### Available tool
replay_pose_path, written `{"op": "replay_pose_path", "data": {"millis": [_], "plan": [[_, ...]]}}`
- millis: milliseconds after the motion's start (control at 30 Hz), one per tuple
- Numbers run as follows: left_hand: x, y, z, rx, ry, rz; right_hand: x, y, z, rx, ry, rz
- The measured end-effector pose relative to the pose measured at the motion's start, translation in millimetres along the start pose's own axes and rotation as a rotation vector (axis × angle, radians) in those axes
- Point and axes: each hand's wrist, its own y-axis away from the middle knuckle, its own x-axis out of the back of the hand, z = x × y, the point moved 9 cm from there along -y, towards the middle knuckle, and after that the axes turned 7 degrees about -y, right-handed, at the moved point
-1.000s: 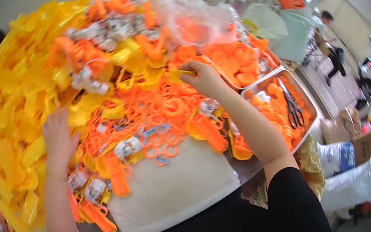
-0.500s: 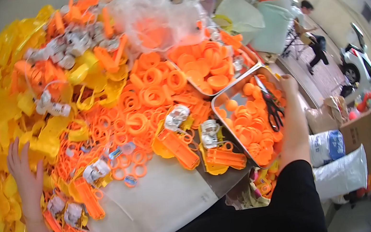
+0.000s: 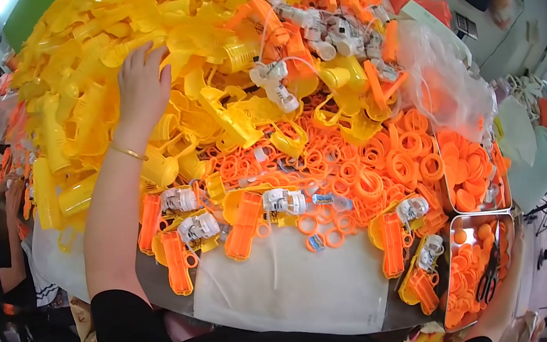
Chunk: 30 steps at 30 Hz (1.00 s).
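My left hand reaches onto the heap of yellow plastic shells. Its fingers are slightly spread over the shells, thumb apart, and nothing is visibly held. My right forearm runs along the outer side of a metal tray at the lower right. The right hand's fingers are too unclear to make out. Inside that tray lie small orange caps and black-handled scissors. Part-built toys with yellow shells, orange pieces and white mechanisms, such as this one, rest along the near side of the worktop.
Orange rings are piled mid-table. A second tray of orange discs adjoins the first, beside a clear plastic bag. White mechanisms sit at the back. A whitish sheet covers the near worktop. Another person's arms show at far left.
The view has swung left, bringing the co-worker's side into sight. My left hand has moved farther into the yellow heap. My right arm stays beside the tray.
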Motion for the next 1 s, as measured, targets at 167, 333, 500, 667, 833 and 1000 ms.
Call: {"op": "replay_pose_path", "data": {"millis": [167, 333, 500, 667, 833, 1000], "plan": [[-50.0, -38.2, 33.9, -0.090, -0.084, -0.170, 24.7, -8.2, -50.9, 0.211, 0.090, 0.030], [-90.4, -41.0, -15.2, 0.131, -0.319, -0.451, -62.6, 57.2, -385.2, 0.291, -0.578, -0.264], [-23.7, -56.2, 30.9, -0.102, -0.139, -0.065, -98.3, 211.1, -588.6, 0.916, -0.692, -0.858], [4.3, -50.1, 68.3, -0.165, -0.081, 0.095, -215.0, 181.3, -596.8, 0.817, -0.365, -0.510], [-20.7, -27.4, 58.3, 0.000, 0.057, -0.283, -216.0, 139.8, -654.2, 0.736, -0.412, -0.297], [-30.2, -23.6, 33.6, 0.150, 0.169, -0.157, -224.6, 94.7, -704.0, 0.464, -0.343, -0.445]]}}
